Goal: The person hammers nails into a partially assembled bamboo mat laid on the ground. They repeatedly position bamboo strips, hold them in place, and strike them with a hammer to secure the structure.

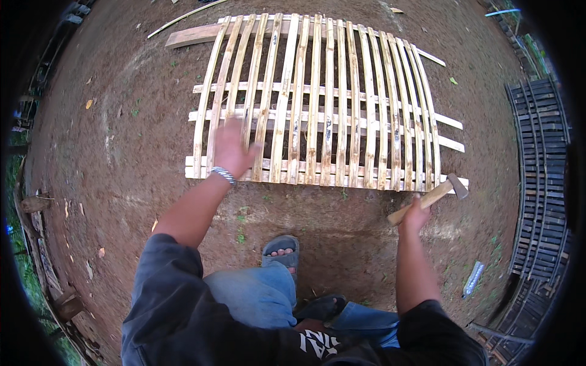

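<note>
Bamboo slat panel (323,104) lies flat on dirt, far of my feet. L hand (231,149) w/ fingers spread, blurred, over near-left slats; R hand (415,215) gripping hammer (434,194) at near-right corner. Looks like nailing step; next I'd steady a slat, then strike square.

One bamboo slat panel (323,104), one hammer (430,196), two hands, one bracelet (223,175), two sandals, one plastic bottle (473,279)

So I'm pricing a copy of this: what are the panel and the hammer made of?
The panel looks like split bamboo: pale yellow, unpainted slats with dark node marks, laid across flat cross strips. The hammer in the right hand has a bare, light wooden handle and a dull grey head, probably steel.
</note>
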`<state>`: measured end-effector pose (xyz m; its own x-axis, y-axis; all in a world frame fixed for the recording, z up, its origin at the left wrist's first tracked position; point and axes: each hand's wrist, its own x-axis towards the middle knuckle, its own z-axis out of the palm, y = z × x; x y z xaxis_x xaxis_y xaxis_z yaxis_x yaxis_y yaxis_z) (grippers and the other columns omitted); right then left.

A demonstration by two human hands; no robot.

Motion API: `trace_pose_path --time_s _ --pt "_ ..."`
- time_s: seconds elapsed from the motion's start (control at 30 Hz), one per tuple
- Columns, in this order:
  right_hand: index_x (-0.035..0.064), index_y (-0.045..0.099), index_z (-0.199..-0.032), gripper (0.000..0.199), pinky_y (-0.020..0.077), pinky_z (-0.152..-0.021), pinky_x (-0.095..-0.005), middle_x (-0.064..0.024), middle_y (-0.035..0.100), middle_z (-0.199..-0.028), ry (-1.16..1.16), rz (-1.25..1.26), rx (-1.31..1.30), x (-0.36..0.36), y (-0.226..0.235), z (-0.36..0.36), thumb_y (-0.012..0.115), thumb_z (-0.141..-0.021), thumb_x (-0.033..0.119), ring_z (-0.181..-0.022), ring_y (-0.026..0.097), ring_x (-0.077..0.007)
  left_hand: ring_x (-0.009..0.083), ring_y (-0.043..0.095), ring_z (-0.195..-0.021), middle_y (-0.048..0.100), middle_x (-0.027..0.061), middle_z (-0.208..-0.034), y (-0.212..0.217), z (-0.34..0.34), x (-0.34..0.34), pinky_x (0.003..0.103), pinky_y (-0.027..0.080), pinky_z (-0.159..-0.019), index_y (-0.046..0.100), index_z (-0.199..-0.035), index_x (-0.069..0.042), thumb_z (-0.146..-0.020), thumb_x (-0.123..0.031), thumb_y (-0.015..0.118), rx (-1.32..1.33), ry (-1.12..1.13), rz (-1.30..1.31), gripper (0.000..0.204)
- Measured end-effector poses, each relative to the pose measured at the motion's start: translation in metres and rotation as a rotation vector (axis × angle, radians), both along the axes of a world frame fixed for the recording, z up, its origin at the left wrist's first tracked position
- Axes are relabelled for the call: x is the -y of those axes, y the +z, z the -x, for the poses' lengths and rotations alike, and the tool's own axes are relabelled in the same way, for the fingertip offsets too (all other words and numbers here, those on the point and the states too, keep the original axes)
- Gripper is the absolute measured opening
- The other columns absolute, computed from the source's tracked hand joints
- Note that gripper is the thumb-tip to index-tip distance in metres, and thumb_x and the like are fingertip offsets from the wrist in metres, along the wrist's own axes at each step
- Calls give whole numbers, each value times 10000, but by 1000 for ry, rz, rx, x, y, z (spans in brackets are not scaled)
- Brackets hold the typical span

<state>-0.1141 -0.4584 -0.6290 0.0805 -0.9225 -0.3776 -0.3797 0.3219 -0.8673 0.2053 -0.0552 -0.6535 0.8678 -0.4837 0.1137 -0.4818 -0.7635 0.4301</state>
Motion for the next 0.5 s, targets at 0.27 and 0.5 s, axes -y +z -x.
trace_pose_path --time_s 0.27,0.5 --pt "15 457 -1396 382 569 -619 -364 -97 648 -862 848 -21 -248 -82 59 -56 574 -1073 182 -672 638 -181 241 98 -1641 125 102 -1775 16 44 139 527 62 -1328 154 -1688 -73 -934 -796 476 -133 -688 -538 1094" --pt "-5 382 -1524 546 580 -748 -505 -253 724 -1027 969 488 -31 -91 94 -172 560 -1053 207 -862 743 -388 229 137 -1634 164 86 -1767 2 46 139 526 66 -1330 198 -1678 -77 -909 -791 540 -117 -684 -447 1104"
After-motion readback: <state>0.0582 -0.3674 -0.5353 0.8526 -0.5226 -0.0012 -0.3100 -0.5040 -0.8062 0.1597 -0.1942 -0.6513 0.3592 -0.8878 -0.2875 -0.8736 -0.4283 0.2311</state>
